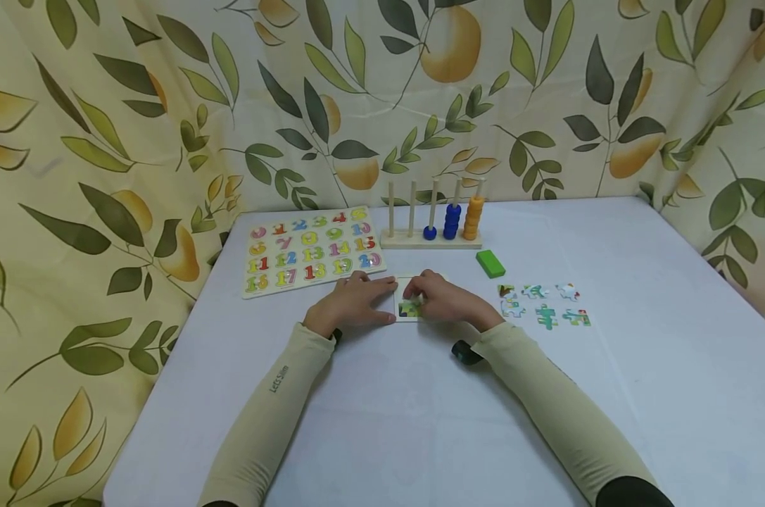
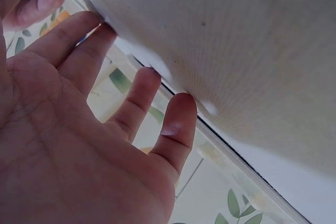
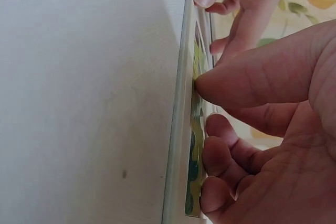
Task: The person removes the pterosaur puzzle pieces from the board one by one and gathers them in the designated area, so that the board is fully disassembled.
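A small pale puzzle tray lies on the table between both hands, with green picture pieces in its lower part. My left hand steadies the tray's left edge, thumb and fingers spread; in the left wrist view the fingers are fairly straight, their tips on the tabletop. Over the tray, my right hand bends its fingers and pinches a jigsaw piece down among the others. In the right wrist view its thumb touches the picture surface; the pinched piece is mostly hidden.
Several loose jigsaw pieces lie right of the right hand. Behind are a green block, a peg counting stand with blue and orange beads, and a number board at the left. A patterned curtain hangs behind the white table.
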Available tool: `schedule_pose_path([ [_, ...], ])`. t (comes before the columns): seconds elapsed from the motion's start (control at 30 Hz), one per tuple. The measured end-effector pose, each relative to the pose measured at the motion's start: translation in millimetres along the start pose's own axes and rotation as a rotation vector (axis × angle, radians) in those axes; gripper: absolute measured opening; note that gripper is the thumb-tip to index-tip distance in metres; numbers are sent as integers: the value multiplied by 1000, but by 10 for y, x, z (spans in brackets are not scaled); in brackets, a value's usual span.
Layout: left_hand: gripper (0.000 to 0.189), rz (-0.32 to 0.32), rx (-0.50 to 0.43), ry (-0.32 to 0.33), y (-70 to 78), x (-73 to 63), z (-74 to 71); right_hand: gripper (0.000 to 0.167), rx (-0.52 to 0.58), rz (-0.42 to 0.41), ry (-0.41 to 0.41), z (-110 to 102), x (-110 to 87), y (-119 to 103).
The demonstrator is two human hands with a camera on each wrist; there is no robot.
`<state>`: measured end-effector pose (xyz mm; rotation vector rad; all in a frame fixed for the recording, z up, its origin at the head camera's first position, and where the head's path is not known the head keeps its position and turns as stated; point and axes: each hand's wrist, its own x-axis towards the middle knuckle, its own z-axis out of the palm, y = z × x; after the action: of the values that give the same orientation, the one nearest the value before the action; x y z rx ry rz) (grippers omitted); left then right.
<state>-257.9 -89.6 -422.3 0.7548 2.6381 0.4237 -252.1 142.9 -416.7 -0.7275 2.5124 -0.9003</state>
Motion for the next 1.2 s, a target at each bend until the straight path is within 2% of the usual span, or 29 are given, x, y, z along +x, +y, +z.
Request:
schedule_pose_path([
  [0.4, 77, -1, -5, -1, 5, -19, -12, 38, 56, -43, 27, 21, 11, 21],
  [0.7, 77, 0, -20, -2, 15, -28, -20, 38, 110, 1, 35, 1, -22, 1],
  [0.93, 76, -9, -22, -13, 20, -24, -24, 24, 162, 15, 101, 3, -27, 7],
  [1.2, 76, -11, -23, -11, 19, -24, -24, 12, 163, 33, 182, 49, -7, -20],
])
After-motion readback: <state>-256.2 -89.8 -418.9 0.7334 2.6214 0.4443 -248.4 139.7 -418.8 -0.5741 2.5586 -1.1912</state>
